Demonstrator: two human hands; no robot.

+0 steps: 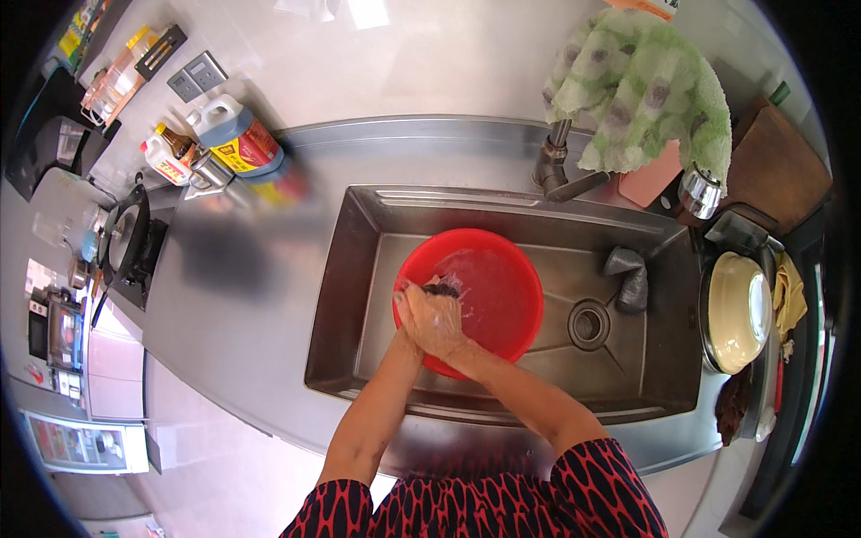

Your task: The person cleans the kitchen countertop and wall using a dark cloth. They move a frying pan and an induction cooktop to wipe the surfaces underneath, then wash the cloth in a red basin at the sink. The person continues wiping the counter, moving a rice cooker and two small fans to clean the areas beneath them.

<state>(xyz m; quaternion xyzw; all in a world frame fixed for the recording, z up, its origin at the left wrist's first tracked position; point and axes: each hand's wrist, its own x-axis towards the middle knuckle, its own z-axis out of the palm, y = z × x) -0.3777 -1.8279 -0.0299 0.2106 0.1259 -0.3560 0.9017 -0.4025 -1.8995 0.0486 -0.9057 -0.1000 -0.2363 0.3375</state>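
Note:
Both hands are together over the left side of a red plastic basin [501, 269] of water, which stands in a stainless steel sink [373, 282]. My right hand [438, 324] is wet and lies across my left hand [405, 311], hiding much of it. A small dark wet item [442, 289], perhaps a cloth, shows at the fingers of my right hand. Its shape is mostly hidden, and so is the grip of my left hand. The water by the fingers is splashing.
Right of the basin are the drain [588, 325] and a grey mesh scrubber [630, 279]. A dark faucet [562, 175] rises behind the sink, near a hanging green towel [632, 94]. A cream bowl [733, 313] stands at right, a large jug [242, 144] at back left.

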